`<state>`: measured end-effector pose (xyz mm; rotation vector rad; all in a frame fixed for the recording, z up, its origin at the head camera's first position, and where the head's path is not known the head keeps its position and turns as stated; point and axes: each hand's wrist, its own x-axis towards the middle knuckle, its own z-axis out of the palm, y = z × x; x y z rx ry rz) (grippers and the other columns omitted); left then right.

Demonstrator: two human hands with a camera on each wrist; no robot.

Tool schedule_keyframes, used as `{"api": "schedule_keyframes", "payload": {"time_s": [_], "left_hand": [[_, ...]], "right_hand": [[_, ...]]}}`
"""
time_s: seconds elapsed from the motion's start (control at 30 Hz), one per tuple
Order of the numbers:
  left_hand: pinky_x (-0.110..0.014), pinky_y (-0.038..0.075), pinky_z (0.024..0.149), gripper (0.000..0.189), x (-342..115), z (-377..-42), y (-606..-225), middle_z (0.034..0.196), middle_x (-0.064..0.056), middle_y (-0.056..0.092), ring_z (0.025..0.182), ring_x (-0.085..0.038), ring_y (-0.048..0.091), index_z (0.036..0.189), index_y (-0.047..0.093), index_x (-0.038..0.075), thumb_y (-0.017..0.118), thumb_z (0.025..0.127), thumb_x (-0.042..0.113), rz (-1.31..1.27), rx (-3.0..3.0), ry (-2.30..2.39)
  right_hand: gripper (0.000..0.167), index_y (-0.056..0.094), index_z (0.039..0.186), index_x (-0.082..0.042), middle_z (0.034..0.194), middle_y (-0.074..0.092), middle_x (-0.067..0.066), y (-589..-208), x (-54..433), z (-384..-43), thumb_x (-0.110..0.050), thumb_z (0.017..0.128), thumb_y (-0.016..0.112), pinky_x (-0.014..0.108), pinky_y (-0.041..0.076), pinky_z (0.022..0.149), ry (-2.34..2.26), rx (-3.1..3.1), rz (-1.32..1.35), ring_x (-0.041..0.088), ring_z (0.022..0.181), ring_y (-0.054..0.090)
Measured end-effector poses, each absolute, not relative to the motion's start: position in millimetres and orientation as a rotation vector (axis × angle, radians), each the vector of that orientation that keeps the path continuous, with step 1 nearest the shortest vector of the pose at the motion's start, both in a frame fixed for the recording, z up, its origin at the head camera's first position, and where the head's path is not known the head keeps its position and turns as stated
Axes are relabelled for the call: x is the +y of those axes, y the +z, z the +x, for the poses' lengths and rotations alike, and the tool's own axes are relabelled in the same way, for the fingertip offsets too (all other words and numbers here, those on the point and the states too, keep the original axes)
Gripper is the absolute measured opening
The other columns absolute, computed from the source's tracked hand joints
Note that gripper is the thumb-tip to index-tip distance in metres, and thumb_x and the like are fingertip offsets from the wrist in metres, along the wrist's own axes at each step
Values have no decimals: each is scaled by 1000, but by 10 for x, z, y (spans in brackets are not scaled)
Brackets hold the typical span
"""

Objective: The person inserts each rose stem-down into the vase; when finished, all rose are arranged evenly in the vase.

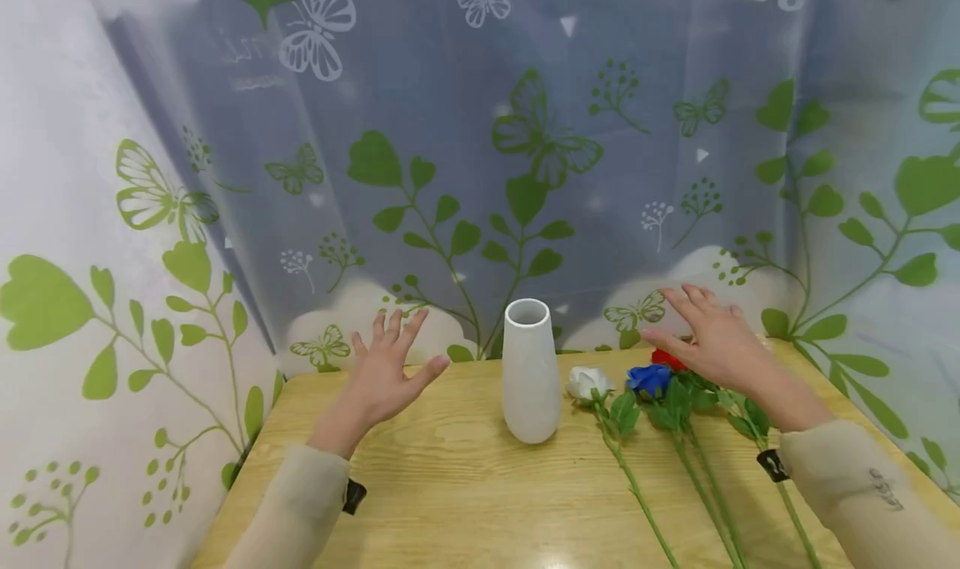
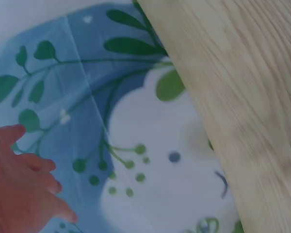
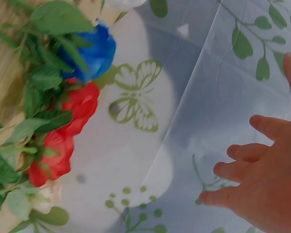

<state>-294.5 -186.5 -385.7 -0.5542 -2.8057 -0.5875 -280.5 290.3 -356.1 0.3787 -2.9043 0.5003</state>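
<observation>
A white vase (image 1: 531, 377) stands upright near the middle of the wooden table. To its left my left hand (image 1: 381, 377) hovers with fingers spread, holding nothing; the left wrist view shows the same hand (image 2: 24, 189) at its left edge. My right hand (image 1: 712, 340) is held over the flower heads on the right, its fingers spread too. Beneath and beside it lie a white rose (image 1: 589, 382), a blue rose (image 1: 649, 379) and a red rose (image 1: 667, 359), partly hidden by the hand. In the right wrist view red blooms (image 3: 52, 158) lie beside the blue rose (image 3: 94, 53).
Long green stems (image 1: 633, 486) run from the blooms toward the table's near edge. A curtain (image 1: 450, 77) printed with butterflies and leaves hangs behind the table (image 1: 450, 477) and along both sides. Dark straps (image 1: 354, 496) circle the sleeves.
</observation>
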Motion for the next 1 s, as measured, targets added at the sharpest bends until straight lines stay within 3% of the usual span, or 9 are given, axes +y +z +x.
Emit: {"api": "schedule_keyframes", "payload": {"time_s": [0.17, 0.27, 0.33, 0.4, 0.43, 0.5, 0.67, 0.77, 1.0], "left_hand": [[-81, -1, 122, 84, -1661, -2877, -3822, 176, -20, 14, 163, -47, 4, 171, 19, 27, 56, 104, 62, -673, -2776, -854], [-77, 10, 126, 86, -1516, -2847, -3795, 176, -16, 19, 164, -41, 12, 171, 20, 28, 62, 102, 58, -732, -2747, -983], [-73, 20, 126, 87, -1421, -2841, -3791, 175, -13, 22, 163, -38, 18, 170, 21, 28, 66, 101, 55, -762, -2723, -1046], [-69, 28, 125, 88, -1330, -2841, -3795, 175, -11, 25, 162, -38, 24, 170, 21, 30, 69, 100, 53, -780, -2702, -1098], [-67, 32, 125, 89, -1288, -2841, -3798, 174, -11, 27, 160, -38, 27, 170, 22, 31, 71, 99, 52, -784, -2691, -1122], [-65, 35, 124, 90, -1215, -2841, -3806, 172, -11, 32, 157, -39, 34, 169, 23, 34, 74, 97, 50, -787, -2669, -1160], [-64, 40, 121, 96, -1112, -2856, -3842, 165, -18, 43, 150, -42, 45, 168, 27, 35, 83, 91, 44, -760, -2610, -1252], [-62, 39, 122, 98, -1067, -2871, -3862, 168, -15, 39, 154, -37, 41, 168, 26, 34, 86, 90, 40, -756, -2589, -1345], [-62, 39, 122, 98, -950, -2925, -3921, 171, -15, 34, 159, -32, 32, 168, 29, 24, 87, 89, 31, -798, -2492, -1572]], "right_hand": [[89, 22, 169, -8, 169, 21, 36, -3612, 3133, -2717, -58, 105, 58, 83, 28, 112, 689, -2887, 314, 64, 146, 32], [86, 27, 168, -7, 157, 42, 38, -3672, 3280, -2662, -55, 105, 60, 68, 55, 86, 726, -2845, 243, 61, 121, 59], [80, 36, 164, -5, 147, 53, 39, -3723, 3374, -2625, -53, 104, 63, 56, 57, 67, 731, -2791, 197, 56, 101, 68], [74, 46, 158, -2, 137, 60, 40, -3781, 3482, -2590, -48, 104, 66, 44, 57, 60, 776, -2735, 160, 53, 98, 70], [72, 49, 155, -1, 135, 63, 38, -3810, 3533, -2566, -48, 104, 66, 38, 58, 60, 811, -2715, 136, 52, 100, 70], [69, 53, 152, 1, 143, 58, 36, -3868, 3647, -2519, -45, 104, 67, 27, 61, 71, 924, -2685, 100, 28, 104, 75], [68, 52, 150, 5, 118, 71, -20, -4055, 3925, -2449, -41, 104, 69, 8, 51, 70, 1188, -2647, 25, -29, 91, 49], [64, 54, 148, 6, 103, 52, -46, -4165, 4070, -2406, -38, 104, 69, 8, 51, 70, 1239, -2634, 4, -30, 90, 49], [60, 56, 146, 3, 99, 52, -46, -4382, 4337, -2290, -38, 104, 69, 10, 51, 69, 1250, -2673, -70, -24, 87, 54]]}}
